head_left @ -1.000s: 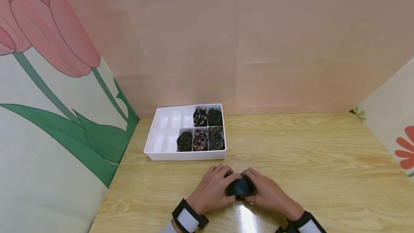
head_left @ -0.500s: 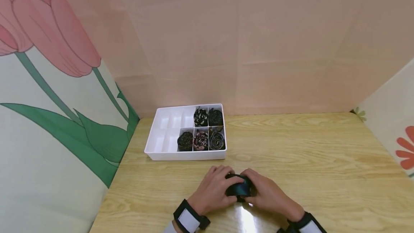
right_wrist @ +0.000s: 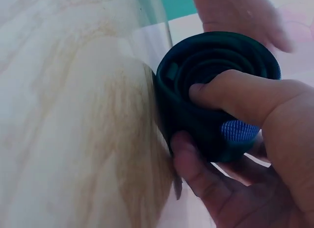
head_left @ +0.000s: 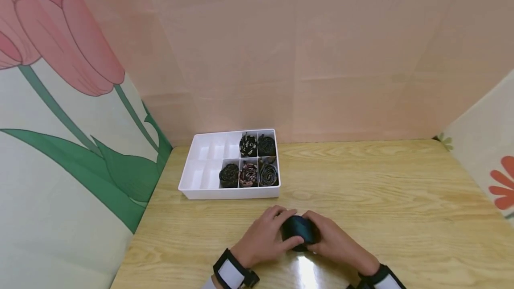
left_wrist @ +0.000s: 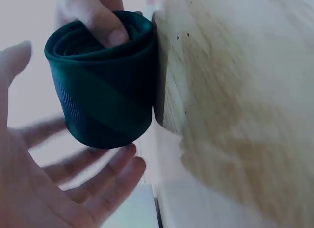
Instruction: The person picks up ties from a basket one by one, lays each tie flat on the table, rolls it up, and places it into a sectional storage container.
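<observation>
A rolled necktie [head_left: 298, 230], dark green and navy, stands on its side edge at the table's front, its coils showing in both wrist views. My right hand [head_left: 336, 241] grips it; in the right wrist view the thumb [right_wrist: 230, 93] presses into the coil and the fingers [right_wrist: 196, 169] lie round the outside. On the other side of the roll, my left hand [head_left: 265, 239] has its fingers [left_wrist: 113, 179] spread and nearly straight. In the left wrist view these fingers lie beside and below the roll; whether they touch it I cannot tell.
A white divided tray [head_left: 233, 194] stands behind the hands, left of centre. Its right-hand compartments hold several rolled dark ties [head_left: 268, 174]; the left ones show bare white. The wooden table [head_left: 373, 191] reaches to a pink cloth backdrop [head_left: 341, 79].
My left fingers have loosened from round the roll and spread apart, showing more of it. The right hand keeps its hold nearly in place. The tray has not moved.
</observation>
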A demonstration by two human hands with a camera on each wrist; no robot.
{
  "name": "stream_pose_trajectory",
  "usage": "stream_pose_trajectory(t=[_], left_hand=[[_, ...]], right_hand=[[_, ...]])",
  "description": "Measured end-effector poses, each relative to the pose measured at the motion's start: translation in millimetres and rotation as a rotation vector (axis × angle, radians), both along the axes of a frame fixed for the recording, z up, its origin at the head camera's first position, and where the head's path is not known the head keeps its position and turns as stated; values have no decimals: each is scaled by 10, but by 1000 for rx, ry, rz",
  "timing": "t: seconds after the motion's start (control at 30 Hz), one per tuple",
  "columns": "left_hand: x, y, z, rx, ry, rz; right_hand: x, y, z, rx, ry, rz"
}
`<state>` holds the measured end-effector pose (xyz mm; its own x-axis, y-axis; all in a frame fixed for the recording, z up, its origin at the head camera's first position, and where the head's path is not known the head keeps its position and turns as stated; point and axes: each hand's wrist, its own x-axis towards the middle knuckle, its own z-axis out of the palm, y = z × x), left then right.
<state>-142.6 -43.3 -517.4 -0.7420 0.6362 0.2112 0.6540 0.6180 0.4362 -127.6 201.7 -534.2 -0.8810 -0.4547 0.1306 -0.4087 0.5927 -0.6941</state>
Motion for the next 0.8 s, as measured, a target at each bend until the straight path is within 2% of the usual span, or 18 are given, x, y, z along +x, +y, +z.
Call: stream_pose_trajectory(t=[0.07, 0.13, 0.27, 0.43, 0.57, 0.63, 0.73, 0.8], left_hand=[[3, -18, -12, 15, -70, 44], [1, -26, -22, 36, -98, 74], [-16, -17, -41, 97, -183, 102], [-38, 21, -40, 260, -407, 88], [-56, 41, -20, 395, -591, 113], [-72, 53, -3, 454, -659, 128], [-95, 58, 28, 519, -718, 137], [-109, 55, 53, 544, -723, 136]], right_hand=[[-1, 2, 3, -11, 6, -4], [0, 0, -5, -22, 29, -9], [2, -12, -18, -35, 85, -29], [4, -56, -10, -49, 193, -50], [-4, -96, 23, -17, 358, -47], [-11, -110, 39, 4, 423, -42], [-23, -129, 56, 11, 477, -21], [-33, -140, 59, -1, 486, -9]])
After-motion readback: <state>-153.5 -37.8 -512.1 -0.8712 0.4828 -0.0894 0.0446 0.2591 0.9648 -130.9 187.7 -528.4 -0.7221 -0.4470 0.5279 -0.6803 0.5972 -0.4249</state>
